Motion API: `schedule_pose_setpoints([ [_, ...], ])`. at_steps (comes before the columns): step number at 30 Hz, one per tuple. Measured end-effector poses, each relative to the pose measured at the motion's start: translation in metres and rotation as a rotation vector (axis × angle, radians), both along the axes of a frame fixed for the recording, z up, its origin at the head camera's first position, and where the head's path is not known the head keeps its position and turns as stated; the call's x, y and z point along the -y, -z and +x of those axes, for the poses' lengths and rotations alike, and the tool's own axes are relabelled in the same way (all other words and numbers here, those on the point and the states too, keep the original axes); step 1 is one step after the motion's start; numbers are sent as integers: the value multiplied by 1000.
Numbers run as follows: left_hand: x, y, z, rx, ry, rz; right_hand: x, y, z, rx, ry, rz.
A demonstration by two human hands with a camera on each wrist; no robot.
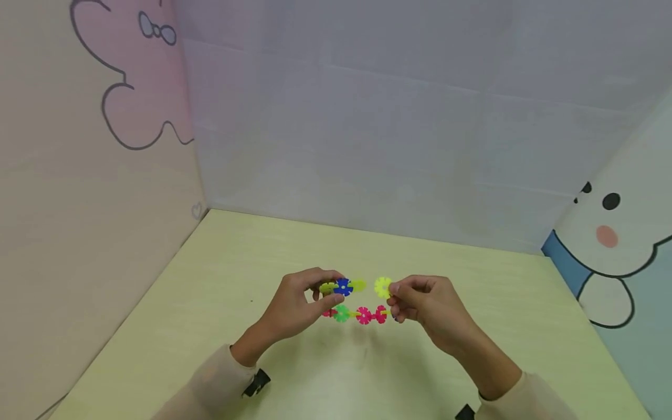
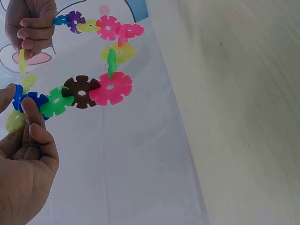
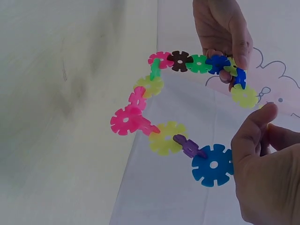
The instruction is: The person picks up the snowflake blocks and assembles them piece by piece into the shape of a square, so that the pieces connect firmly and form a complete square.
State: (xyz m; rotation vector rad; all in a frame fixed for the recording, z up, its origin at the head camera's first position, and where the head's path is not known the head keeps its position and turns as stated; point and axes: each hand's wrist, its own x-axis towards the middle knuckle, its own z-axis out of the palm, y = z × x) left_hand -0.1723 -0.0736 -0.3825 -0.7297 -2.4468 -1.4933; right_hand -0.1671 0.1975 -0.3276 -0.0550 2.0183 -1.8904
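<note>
A chain of slotted plastic flower discs sags in a loop between my two hands. My left hand [image 1: 294, 306] pinches it around a blue disc [image 1: 343, 287]; a yellow disc [image 3: 244, 96] sticks out past that end. My right hand [image 1: 438, 309] pinches another yellow disc [image 1: 382, 287] between thumb and finger, a small gap from the left one. The chain's light-blue disc [image 3: 213, 165] runs into the right hand; whether it joins the pinched disc is hidden. Between them hang a green disc [image 2: 57, 101], a brown disc [image 2: 81, 92], several pink discs [image 3: 125, 120] and a purple disc [image 3: 190, 146].
Below the hands lies a pale yellow-green tabletop [image 1: 252, 245]. A whitish wall covering [image 1: 367, 134] stands behind it, with cartoon-printed panels on the left [image 1: 142, 99] and right [image 1: 614, 245]. Dark straps [image 1: 257, 383] show near the sleeves.
</note>
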Motion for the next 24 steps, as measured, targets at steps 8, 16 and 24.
schedule_pose_setpoints([
  [8,1,4,3,-83,74,2,5,2,1,23,-23,45],
  [16,1,7,2,-153,105,-7,5,4,0,35,-60,39],
  [24,-2,13,1,-184,122,14,8,9,2,43,-42,34],
])
